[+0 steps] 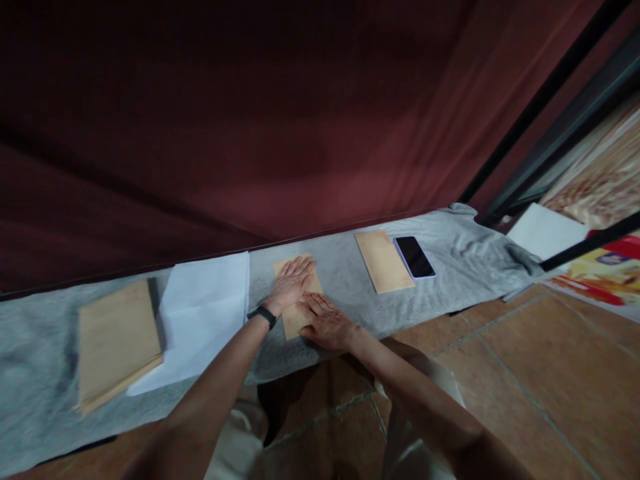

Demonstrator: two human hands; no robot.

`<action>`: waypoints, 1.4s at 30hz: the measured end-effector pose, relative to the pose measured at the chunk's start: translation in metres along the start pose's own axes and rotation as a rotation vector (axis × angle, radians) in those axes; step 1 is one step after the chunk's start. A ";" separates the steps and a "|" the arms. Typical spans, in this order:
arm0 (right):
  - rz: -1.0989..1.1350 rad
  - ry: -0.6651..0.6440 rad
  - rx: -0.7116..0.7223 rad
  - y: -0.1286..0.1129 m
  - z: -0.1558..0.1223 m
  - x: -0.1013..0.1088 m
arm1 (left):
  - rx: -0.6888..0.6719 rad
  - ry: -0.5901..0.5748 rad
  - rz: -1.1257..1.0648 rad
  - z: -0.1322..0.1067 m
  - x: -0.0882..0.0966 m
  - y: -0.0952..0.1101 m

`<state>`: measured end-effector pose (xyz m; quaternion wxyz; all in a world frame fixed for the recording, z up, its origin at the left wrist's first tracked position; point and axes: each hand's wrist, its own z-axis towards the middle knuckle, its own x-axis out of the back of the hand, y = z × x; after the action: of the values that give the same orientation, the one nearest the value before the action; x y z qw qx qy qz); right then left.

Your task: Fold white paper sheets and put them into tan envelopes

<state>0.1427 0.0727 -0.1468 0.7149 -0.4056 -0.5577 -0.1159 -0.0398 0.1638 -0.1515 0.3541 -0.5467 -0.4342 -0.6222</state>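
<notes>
A tan envelope-like paper piece lies on the grey cloth-covered surface in front of me. My left hand rests flat over its upper part, fingers stretched out, a dark band around the wrist. Lower down, my right hand presses flat on its right side, palm down. Both hands are open, and they cover much of the paper. To the right, a similar tan paper piece lies flat beside a phone with a dark screen.
White paper sheets lie left of my hands, partly under a stack of tan paper pieces. The grey cloth is wrinkled at the right end. A dark red curtain hangs behind; dark metal bars stand at right.
</notes>
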 end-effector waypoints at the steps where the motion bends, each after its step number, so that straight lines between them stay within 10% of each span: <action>1: 0.033 -0.049 0.016 0.001 -0.001 0.005 | -0.003 -0.011 -0.001 -0.002 0.000 0.000; 7: 0.274 -0.255 0.069 0.016 0.000 0.029 | -0.053 -0.011 -0.019 -0.020 -0.003 0.002; 18: 0.737 -0.119 -0.045 0.032 -0.001 0.040 | -0.038 -0.064 0.023 -0.066 -0.010 0.032; 27: 0.353 0.200 -0.354 0.044 0.011 0.045 | -0.026 -0.042 0.014 -0.107 -0.013 0.062; 35: 0.261 0.156 -0.503 0.044 0.015 0.033 | -0.092 -0.016 -0.057 -0.121 -0.005 0.067; 42: 0.446 0.225 -0.539 0.046 0.020 0.020 | 0.231 0.073 -0.181 -0.112 -0.005 0.064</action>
<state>0.1642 0.1219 -0.1490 0.6468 -0.6757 -0.3230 -0.1438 -0.0221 0.0364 -0.1500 0.3725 -0.4381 -0.5373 -0.6170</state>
